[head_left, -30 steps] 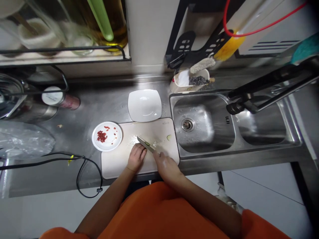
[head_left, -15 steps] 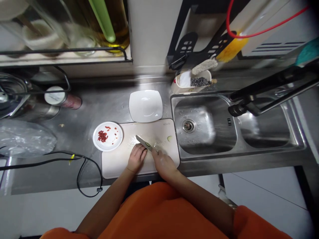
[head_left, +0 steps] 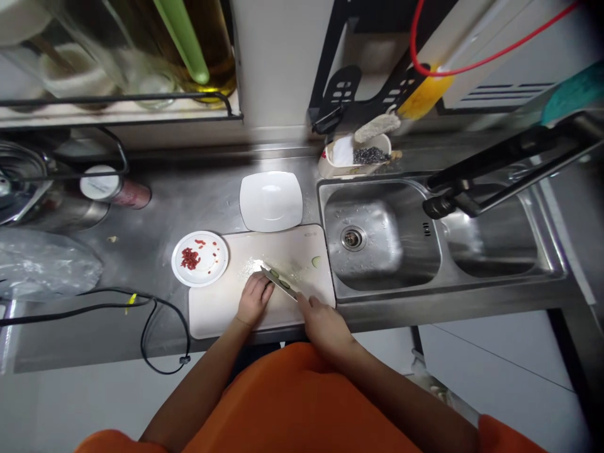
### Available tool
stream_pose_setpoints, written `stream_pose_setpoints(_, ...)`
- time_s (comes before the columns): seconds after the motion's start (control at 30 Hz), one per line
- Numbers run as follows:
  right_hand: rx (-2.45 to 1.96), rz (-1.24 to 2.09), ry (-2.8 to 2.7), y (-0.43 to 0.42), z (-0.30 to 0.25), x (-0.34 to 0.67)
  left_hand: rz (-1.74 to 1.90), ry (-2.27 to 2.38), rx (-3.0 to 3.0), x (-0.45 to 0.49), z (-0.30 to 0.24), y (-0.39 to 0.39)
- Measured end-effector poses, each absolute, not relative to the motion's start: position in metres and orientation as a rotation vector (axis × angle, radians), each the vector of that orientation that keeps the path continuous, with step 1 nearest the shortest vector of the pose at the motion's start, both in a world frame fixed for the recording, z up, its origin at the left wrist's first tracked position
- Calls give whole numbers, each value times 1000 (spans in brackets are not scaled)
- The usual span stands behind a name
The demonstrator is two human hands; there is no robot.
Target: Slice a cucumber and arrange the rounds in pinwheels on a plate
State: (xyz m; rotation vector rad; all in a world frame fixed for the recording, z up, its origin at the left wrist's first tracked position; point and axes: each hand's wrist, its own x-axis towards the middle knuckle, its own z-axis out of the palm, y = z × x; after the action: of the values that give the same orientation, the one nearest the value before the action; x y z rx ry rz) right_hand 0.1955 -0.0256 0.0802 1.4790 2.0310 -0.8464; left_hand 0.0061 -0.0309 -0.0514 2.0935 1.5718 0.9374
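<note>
My right hand is wrapped round the handle of a kitchen knife. Its blade points up and to the left, with thin green-edged slices on or along it. Close to the blade's tip, my left hand lies with curled fingers over the cutting board. What those fingers hold is hidden beneath them. A pale green-rimmed slice lies apart at the board's right side, and wet bits are scattered around the blade.
A round white plate with small red pieces overlaps the board's left corner. Behind the board sits a square white plate. To the right is a double steel sink with a black faucet. A black cable loops at the left.
The knife and my right hand have shifted right and slightly down, and the blade's tip is now by my left fingertips. More slices show at the blade. The whole view has slid slightly.
</note>
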Motion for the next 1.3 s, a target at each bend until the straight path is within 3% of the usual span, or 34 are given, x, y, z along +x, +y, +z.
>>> stream_pose_setpoints(1.3,1426,-836,2025,-15,80,182,951,1581,2059,7,-50,-31)
